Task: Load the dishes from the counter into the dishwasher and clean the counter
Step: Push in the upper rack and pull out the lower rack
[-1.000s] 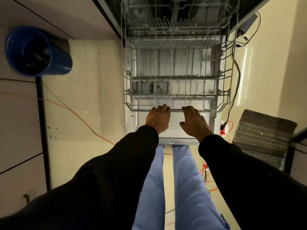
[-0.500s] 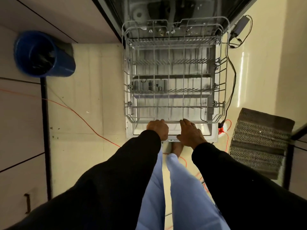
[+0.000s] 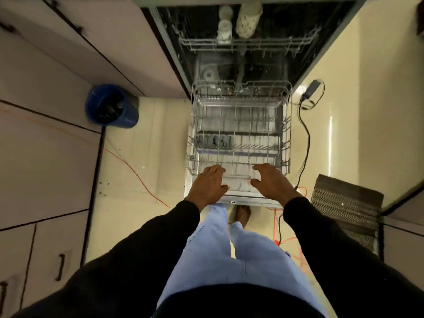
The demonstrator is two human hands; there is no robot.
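Observation:
The dishwasher stands open, its door folded down flat over the floor. The wire lower rack is pulled fully out over the door and holds no dishes. My left hand and my right hand hover at the rack's front rim, fingers apart, gripping nothing. Deeper inside, the upper rack carries a white cup and a white perforated holder. No counter or dirty dishes are in view.
A blue bin sits on the floor left of the door. A ribbed mat lies at the right. A black cable with an adapter and orange wires trail over the floor. Cabinet fronts line the left.
The lower rack slid out of the dishwasher toward me until fully extended. Both hands have let go of its front rim and opened. My view tilted up, so the upper rack shows.

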